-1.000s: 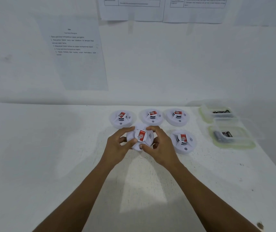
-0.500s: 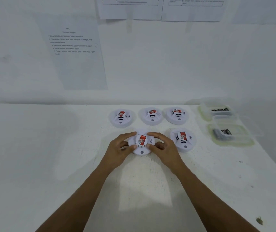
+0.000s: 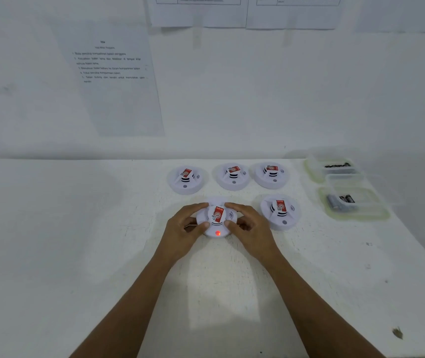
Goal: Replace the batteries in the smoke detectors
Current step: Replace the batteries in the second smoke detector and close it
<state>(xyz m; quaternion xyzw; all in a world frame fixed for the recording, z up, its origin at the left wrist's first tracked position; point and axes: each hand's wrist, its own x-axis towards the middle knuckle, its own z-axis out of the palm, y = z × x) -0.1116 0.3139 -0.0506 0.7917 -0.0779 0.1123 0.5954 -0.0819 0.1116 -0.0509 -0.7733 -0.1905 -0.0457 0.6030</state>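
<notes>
From the held smoke detector [image 3: 216,218], bare table [image 3: 64,228] is left from 7 to 10 o'clock. The 11-to-1 arc is blocked by a row of three detectors [image 3: 233,175]. At 3 o'clock a fifth detector [image 3: 279,211] is set just beside the right hand [image 3: 251,226]; two clear containers [image 3: 355,217] are placed beyond it, toward 2 o'clock.

- white tabletop [image 3: 77,241], scuffed near its right edge;
- back row: left detector [image 3: 185,180], middle detector [image 3: 232,176], right detector [image 3: 272,174];
- front-left detector [image 3: 216,220], glowing red; front-right detector [image 3: 280,211] near it;
- far container [image 3: 312,174], near container [image 3: 384,215], holding batteries [image 3: 346,198].
</notes>
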